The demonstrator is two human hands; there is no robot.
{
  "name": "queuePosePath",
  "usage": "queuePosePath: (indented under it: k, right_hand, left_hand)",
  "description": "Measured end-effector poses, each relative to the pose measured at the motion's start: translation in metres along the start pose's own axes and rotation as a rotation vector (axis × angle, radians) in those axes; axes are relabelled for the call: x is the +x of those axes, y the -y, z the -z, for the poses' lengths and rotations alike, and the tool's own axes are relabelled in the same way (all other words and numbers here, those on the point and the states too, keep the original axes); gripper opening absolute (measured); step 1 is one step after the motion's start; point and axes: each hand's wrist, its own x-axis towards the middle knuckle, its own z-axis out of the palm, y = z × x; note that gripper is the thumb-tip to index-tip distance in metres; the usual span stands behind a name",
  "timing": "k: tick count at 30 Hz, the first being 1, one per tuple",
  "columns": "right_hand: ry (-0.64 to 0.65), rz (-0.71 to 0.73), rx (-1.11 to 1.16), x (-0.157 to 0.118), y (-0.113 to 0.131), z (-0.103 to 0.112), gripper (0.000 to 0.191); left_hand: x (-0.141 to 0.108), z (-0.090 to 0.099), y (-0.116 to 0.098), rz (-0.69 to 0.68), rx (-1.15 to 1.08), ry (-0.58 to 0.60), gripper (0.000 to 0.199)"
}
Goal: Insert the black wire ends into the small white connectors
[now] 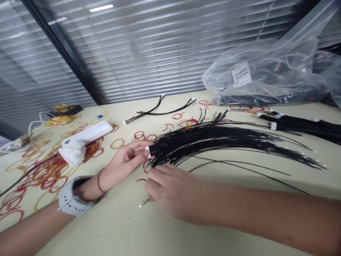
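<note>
The left hand (125, 160) pinches a small white plug (147, 152) between finger and thumb; a big bunch of thin black wires (213, 142) fans out from that plug across the counter (112, 227). The right hand (173, 190) is just below the bunch with its fingers curled near the wires; you can't tell if it pinches one. A gray watch (71, 196) sits on the left wrist; red and tan rubber bands (48, 174) lie to the left, with a white tissue (72, 153) and a white box (87, 133) on them. Two short black wire sets (160, 110) lie further up; more black wires (301, 124) lie at the right, near a clear plastic bag (266, 71).
</note>
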Motion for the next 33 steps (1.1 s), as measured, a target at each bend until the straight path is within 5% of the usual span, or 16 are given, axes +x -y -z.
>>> queuePosePath:
  k: [4,12,18,33]
  right_hand:
    - [-0.059,-0.153,-0.087,0.001,-0.016,-0.008,0.015]
    - [-0.142,-0.483,0.115,0.002,-0.037,-0.002,0.012]
    - [-0.215,-0.404,-0.093,0.001,-0.033,-0.005,0.02]
    - [-0.175,-0.423,-0.152,0.001,-0.036,-0.008,0.017]
  left_hand:
    - [0.002,0.001,0.002,0.006,-0.058,0.012,0.027]
    - [0.003,0.0,0.002,0.015,-0.083,0.02,0.029]
    - [0.001,0.002,0.005,0.007,-0.021,0.03,0.027]
    - [0.002,-0.002,-0.001,-0.049,-0.045,0.044,0.023]
